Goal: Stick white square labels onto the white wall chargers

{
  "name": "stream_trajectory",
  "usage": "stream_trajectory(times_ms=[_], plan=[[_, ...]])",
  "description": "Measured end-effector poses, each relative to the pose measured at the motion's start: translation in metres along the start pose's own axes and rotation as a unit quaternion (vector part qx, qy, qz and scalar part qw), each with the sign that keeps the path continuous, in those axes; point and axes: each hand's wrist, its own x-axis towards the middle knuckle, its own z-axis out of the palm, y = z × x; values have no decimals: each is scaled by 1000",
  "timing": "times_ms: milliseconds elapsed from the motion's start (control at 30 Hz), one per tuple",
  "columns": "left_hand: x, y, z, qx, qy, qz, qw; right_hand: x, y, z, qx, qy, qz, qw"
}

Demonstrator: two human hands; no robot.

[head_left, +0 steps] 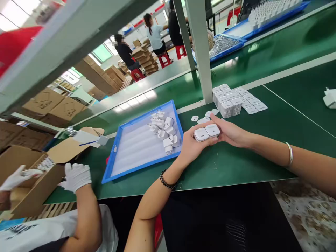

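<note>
My left hand [189, 146] and my right hand [231, 132] meet over the green table [236, 161], both closed around two white charger blocks [207, 132] held side by side. A blue tray [136, 154] lies just left of my hands, with several white chargers [165, 131] piled at its far right corner. Beyond my right hand stand stacks of small white squares [228, 101], and a few loose white squares [204, 117] lie on the table near my fingers.
A white-gloved co-worker [76, 176] at my left handles an open cardboard box [28, 171]. A pale post [203, 52] rises from the table behind the stacks. Another blue tray of parts [225, 43] and a lone charger [330, 98] lie farther off. People sit on red stools among cartons.
</note>
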Motion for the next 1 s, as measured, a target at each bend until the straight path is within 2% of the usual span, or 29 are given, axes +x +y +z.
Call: stream_trajectory(times_ms=[67, 133, 200, 233, 267, 333, 367, 400, 433, 567, 667, 867, 1000], plan=[[3, 12, -16, 47, 46, 8, 998, 0, -3, -4, -19, 2, -13, 1000], [5, 29, -39, 129, 97, 43, 986, 1, -7, -7, -50, 18, -21, 998], [5, 48, -64, 277, 124, 64, 951, 1, -9, -8, -69, 20, -18, 997], [5, 57, -77, 385, 116, 48, 914, 0, -10, -7, -72, 14, -17, 997], [4, 65, -88, 507, 86, 1, 858, 0, -10, -6, -73, 7, -14, 997], [4, 73, -105, 702, -7, -144, 698, -3, -10, -3, -73, -12, -8, 997], [5, 74, -111, 737, -44, -196, 645, -4, -10, -3, -74, -19, -6, 997], [5, 71, -116, 756, -74, -237, 606, -4, -10, -2, -76, -25, -5, 997], [6, 66, -120, 761, -98, -266, 584, -4, -10, -2, -78, -27, -5, 997], [9, 43, -129, 767, -157, -333, 525, 0, -7, -5, -93, -30, -8, 995], [10, 38, -133, 773, -177, -344, 503, 4, -4, -7, -112, -33, -8, 993], [2, 37, -128, 777, -192, -345, 491, 8, 6, -9, -148, -53, -13, 987], [0, 32, -122, 771, -205, -345, 495, 6, 8, -6, -167, -72, -16, 983]])
